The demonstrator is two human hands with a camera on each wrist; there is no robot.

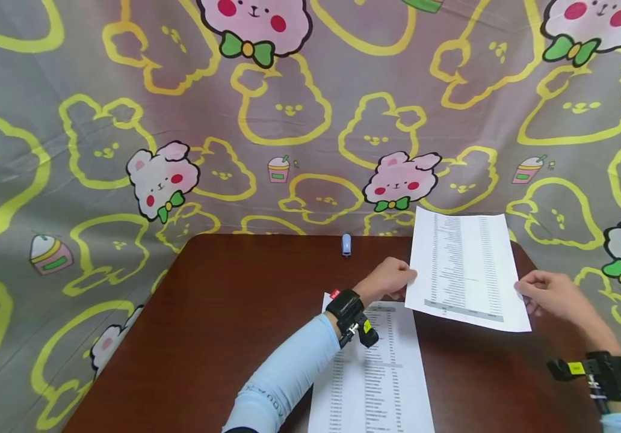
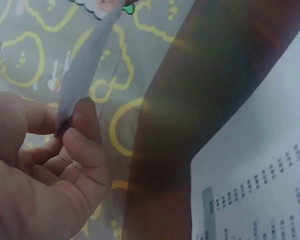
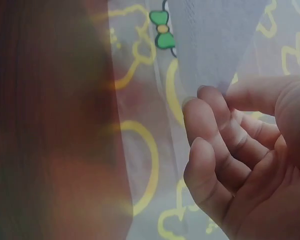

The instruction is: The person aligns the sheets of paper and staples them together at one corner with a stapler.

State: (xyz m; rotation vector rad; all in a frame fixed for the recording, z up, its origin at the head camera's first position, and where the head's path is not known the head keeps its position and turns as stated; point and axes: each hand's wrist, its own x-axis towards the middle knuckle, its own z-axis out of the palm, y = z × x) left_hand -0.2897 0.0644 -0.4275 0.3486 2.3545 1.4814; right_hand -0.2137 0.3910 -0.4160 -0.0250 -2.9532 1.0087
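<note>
A printed sheet of paper point(image 1: 464, 270) is held up above the right part of the table, tilted so its printed face shows in the head view. My left hand point(image 1: 389, 278) pinches its left edge between thumb and fingers, and my right hand point(image 1: 551, 293) pinches the right edge. In the left wrist view the sheet point(image 2: 85, 75) appears nearly edge-on in the grip. The right wrist view shows the sheet's pale back point(image 3: 215, 45) between thumb and fingertips. Another printed sheet point(image 1: 375, 385) lies on the table below, partly covered by my left forearm.
A small blue-and-white stapler point(image 1: 346, 245) stands near the far edge of the dark brown table point(image 1: 207, 313). Behind the table hangs a grey curtain point(image 1: 310, 162) with yellow cartoon outlines.
</note>
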